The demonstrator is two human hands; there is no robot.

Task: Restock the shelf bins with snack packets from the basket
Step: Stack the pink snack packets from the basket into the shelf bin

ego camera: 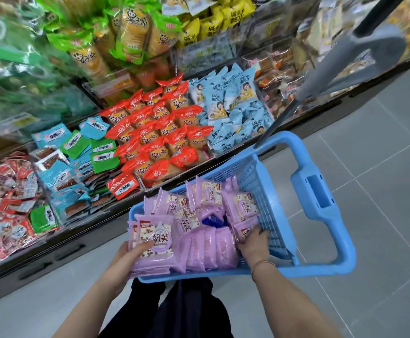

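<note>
1. One blue basket (255,181), before the shelf bins (215,156), holds over a dozen purple packets (209,247).
2. Left hand (126,257) grips a stack (154,240) of them at its left rim.
3. Right hand (254,243) digs among the rest; grip unclear.

I have a single view, from a wide-angle camera on the person's head. It faces forward and steeply down, so both forearms enter from the bottom edge. The left hand (126,261) and right hand (255,247) sit low in the centre, over the basket (321,196). It is near enough that I can see the print on the purple packet (157,230) clearly. The view is tilted, so the shelf (60,250) runs diagonally from lower left to upper right. The floor (382,154) fills the right side. The upper left corner is blurred.
</note>
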